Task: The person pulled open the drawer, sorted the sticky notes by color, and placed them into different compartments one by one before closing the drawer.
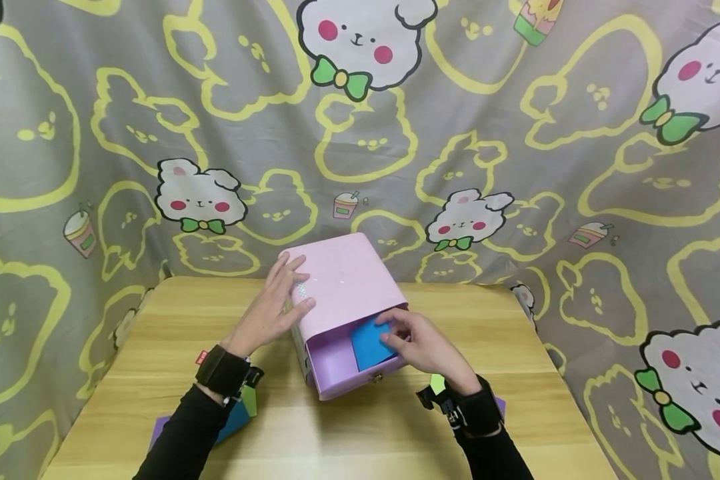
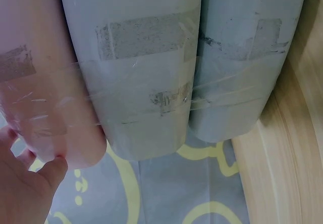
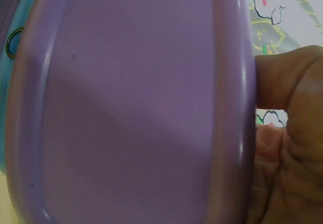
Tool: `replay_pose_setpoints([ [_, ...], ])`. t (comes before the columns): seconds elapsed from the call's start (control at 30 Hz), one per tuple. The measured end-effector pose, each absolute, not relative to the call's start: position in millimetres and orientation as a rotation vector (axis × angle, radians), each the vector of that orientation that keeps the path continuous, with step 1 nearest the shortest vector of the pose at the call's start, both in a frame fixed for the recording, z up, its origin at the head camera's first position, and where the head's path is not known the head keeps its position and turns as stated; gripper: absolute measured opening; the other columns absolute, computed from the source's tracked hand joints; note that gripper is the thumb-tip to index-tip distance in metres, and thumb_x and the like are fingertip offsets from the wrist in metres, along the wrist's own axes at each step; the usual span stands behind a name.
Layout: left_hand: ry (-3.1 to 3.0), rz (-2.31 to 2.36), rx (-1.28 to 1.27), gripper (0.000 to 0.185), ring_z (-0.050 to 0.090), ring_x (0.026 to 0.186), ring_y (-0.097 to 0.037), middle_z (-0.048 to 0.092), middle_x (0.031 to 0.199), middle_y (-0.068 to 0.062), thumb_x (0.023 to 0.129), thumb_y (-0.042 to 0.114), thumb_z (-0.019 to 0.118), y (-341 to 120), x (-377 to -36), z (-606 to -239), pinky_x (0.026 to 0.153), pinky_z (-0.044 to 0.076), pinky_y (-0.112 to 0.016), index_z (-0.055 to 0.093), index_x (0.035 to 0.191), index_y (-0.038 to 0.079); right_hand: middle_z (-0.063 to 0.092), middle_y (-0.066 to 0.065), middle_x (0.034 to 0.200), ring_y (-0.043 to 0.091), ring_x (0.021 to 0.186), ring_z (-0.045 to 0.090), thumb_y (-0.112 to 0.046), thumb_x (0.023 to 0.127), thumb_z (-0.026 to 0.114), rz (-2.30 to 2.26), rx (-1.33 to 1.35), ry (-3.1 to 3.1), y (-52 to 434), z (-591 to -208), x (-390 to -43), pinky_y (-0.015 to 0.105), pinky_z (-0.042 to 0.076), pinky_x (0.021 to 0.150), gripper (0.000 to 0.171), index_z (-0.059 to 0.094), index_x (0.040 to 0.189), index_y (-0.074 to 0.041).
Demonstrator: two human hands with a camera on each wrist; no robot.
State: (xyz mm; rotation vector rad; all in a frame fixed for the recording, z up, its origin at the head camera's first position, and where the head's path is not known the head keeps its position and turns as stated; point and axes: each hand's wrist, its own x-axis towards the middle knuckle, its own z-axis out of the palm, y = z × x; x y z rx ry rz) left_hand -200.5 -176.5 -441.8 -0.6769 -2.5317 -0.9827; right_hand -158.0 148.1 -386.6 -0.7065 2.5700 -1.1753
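Counter [image 1: 156, 347] carries the pink box [image 1: 351, 280], its drawer [image 1: 336, 367] pulled toward you. Your left hand [image 1: 273, 310] lies flat on the box top; your right hand [image 1: 423, 347], nearer, pinches the blue card [image 1: 369, 343] inside the drawer.

A wooden table [image 1: 156, 347] is carrying a pink drawer box [image 1: 348, 280] near its middle, its purple drawer [image 1: 336, 370] standing pulled out. Coloured paper sheets [image 1: 231, 427] are lying near the table's front edge.
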Motion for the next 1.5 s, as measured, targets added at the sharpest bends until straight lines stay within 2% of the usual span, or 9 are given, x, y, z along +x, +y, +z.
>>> replay_pose_setpoints([
  [0.17,-2.533,-0.977,-0.670,0.047,0.005,0.161,-0.031,0.025,0.170,-0.003,0.096,0.041,0.062,-176.8,-200.3,-441.5,0.120,0.025,-0.072,0.054,0.132,0.012,0.062,0.003,0.086,0.016,0.080,0.057,-0.014,0.099,0.064,-1.154,-0.708,2.571,146.5,-386.5,-158.6,0.023,0.048,0.065,0.023,0.066,0.121,-0.009],
  [0.37,-2.528,-0.978,-0.673,0.047,0.005,0.161,-0.031,0.025,0.170,-0.003,0.097,0.041,0.061,-177.0,-200.8,-440.4,0.121,0.024,-0.071,0.053,0.133,0.012,0.062,0.003,0.084,0.014,0.077,0.057,-0.017,0.099,0.065,-1.087,-0.769,2.596,146.4,-387.2,-158.8,0.021,0.049,0.065,0.025,0.066,0.122,-0.007],
  [0.53,-2.523,-0.982,-0.670,0.047,0.006,0.161,-0.032,0.026,0.169,-0.005,0.096,0.041,0.062,-176.8,-200.6,-441.3,0.121,0.023,-0.072,0.054,0.132,0.012,0.065,0.006,0.091,0.014,0.078,0.058,-0.022,0.099,0.065,-0.999,-0.811,2.611,145.8,-387.1,-159.4,0.021,0.050,0.064,0.031,0.065,0.126,-0.005],
  [0.8,-2.525,-0.979,-0.674,0.047,0.005,0.161,-0.032,0.026,0.169,-0.006,0.097,0.040,0.061,-175.9,-200.1,-445.3,0.122,0.021,-0.070,0.054,0.132,0.011,0.069,0.007,0.101,0.015,0.082,0.060,-0.033,0.101,0.061,-0.888,-0.711,2.608,140.9,-388.5,-157.8,0.026,0.052,0.066,0.039,0.066,0.131,-0.008],
  [0.93,-2.521,-0.982,-0.671,0.046,0.004,0.162,-0.030,0.025,0.170,-0.003,0.097,0.040,0.061,-176.1,-200.5,-444.7,0.122,0.022,-0.070,0.053,0.133,0.012,0.063,0.000,0.083,0.011,0.071,0.053,-0.037,0.102,0.058,-0.842,-0.725,2.633,138.5,-388.1,-157.3,0.023,0.043,0.061,0.037,0.071,0.127,-0.012],
  [1.07,-2.517,-0.990,-0.668,0.047,0.003,0.162,-0.030,0.025,0.170,-0.004,0.097,0.040,0.061,-177.2,-199.9,-443.1,0.121,0.023,-0.071,0.053,0.133,0.012,0.043,-0.007,0.065,0.007,0.058,0.041,-0.037,0.103,0.057,-0.823,-0.749,2.643,137.2,-387.0,-157.1,0.020,0.032,0.056,0.033,0.075,0.120,-0.016],
  [1.2,-2.517,-0.986,-0.664,0.047,0.004,0.161,-0.031,0.025,0.170,-0.004,0.097,0.040,0.061,-177.6,-199.4,-442.7,0.122,0.023,-0.070,0.053,0.133,0.012,0.038,-0.009,0.062,0.006,0.056,0.038,-0.037,0.103,0.056,-0.828,-0.747,2.639,137.2,-387.1,-156.5,0.019,0.028,0.055,0.032,0.075,0.118,-0.016],
  [1.37,-2.515,-0.983,-0.665,0.047,0.005,0.161,-0.031,0.026,0.170,-0.004,0.097,0.040,0.061,-177.0,-199.5,-444.0,0.122,0.023,-0.069,0.053,0.133,0.011,0.038,-0.009,0.063,0.006,0.056,0.039,-0.038,0.103,0.057,-0.828,-0.745,2.652,137.3,-387.9,-155.8,0.019,0.027,0.054,0.030,0.077,0.113,-0.017],
  [1.5,-2.515,-0.987,-0.669,0.047,0.005,0.161,-0.031,0.026,0.170,-0.004,0.097,0.040,0.061,-176.0,-200.2,-444.0,0.123,0.022,-0.069,0.053,0.133,0.011,0.037,-0.009,0.062,0.006,0.055,0.037,-0.038,0.103,0.056,-0.843,-0.742,2.655,138.0,-388.7,-155.9,0.019,0.027,0.054,0.029,0.075,0.095,-0.018],
])
